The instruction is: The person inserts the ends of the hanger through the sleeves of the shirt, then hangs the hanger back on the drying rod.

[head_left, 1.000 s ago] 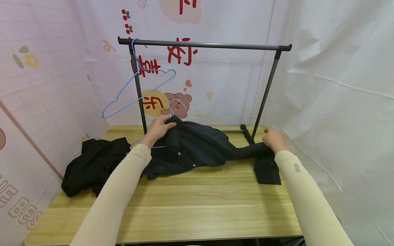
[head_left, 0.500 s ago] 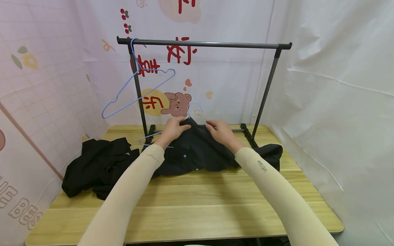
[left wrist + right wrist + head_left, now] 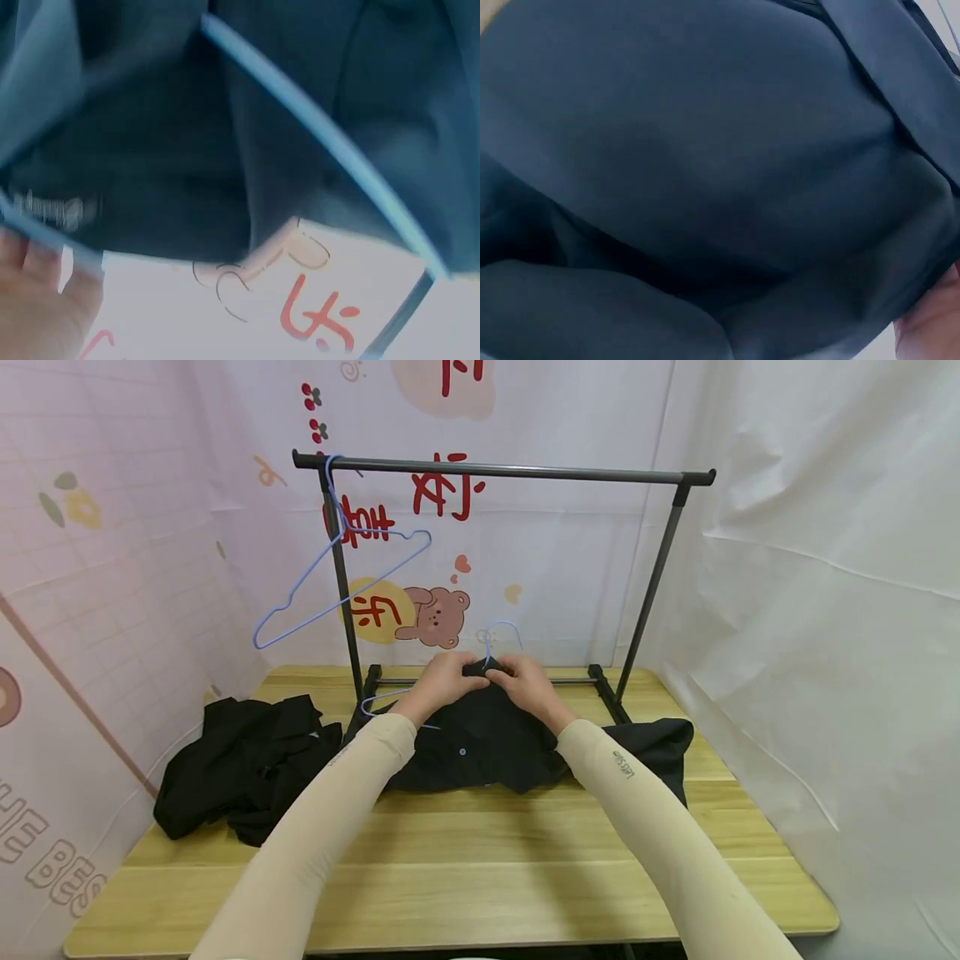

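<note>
A black button-up shirt (image 3: 495, 735) lies bunched in front of the rack, its collar raised toward me. My left hand (image 3: 444, 681) pinches the collar's left side, thumb toward the middle. On the other side of the collar, my right hand (image 3: 529, 683) pinches the cloth close by. Between the hands rises the hook of a blue hanger (image 3: 504, 625), and one end of that hanger sticks out bare at the left. The left wrist view shows the hanger's bar (image 3: 330, 135) across the dark cloth. Dark shirt fabric (image 3: 690, 150) fills most of the right wrist view.
A black metal clothes rack (image 3: 510, 470) stands at the back of the wooden table (image 3: 480, 893). Another blue hanger (image 3: 300, 581) hangs at its left end. A heap of black clothing (image 3: 247, 764) lies at the left. Printed white curtains surround the table.
My right hand has let go of the sleeve at the far right and come left to the collar. The left hand has shifted right, bringing the collar and hanger hook along.
</note>
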The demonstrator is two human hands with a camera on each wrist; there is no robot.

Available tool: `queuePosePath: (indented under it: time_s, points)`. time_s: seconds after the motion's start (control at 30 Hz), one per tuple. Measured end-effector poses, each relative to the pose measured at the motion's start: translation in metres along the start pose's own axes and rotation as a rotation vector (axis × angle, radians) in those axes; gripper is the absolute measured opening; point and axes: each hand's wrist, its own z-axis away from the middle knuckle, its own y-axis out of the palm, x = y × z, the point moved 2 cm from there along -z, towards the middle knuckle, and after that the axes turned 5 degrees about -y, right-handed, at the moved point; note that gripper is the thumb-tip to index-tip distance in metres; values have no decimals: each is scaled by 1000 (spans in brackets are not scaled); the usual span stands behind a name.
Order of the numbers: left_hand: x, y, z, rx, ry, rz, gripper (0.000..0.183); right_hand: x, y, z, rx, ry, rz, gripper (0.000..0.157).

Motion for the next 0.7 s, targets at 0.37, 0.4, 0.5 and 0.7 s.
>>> queuePosePath:
  time_s: [0.37,0.4,0.5,0.7]
  points:
    - [42,-49,14,260,-152,136,42,-24,-14,7,36,57,-52,19]
    - [49,-53,16,252,-160,176,41,-26,-16,8,28,69,-64,19]
    - [69,-61,21,186,-189,264,39,-28,-21,11,-9,87,-85,20]
    - [107,-62,37,4,-308,390,35,-30,-24,15,-61,92,-119,28]
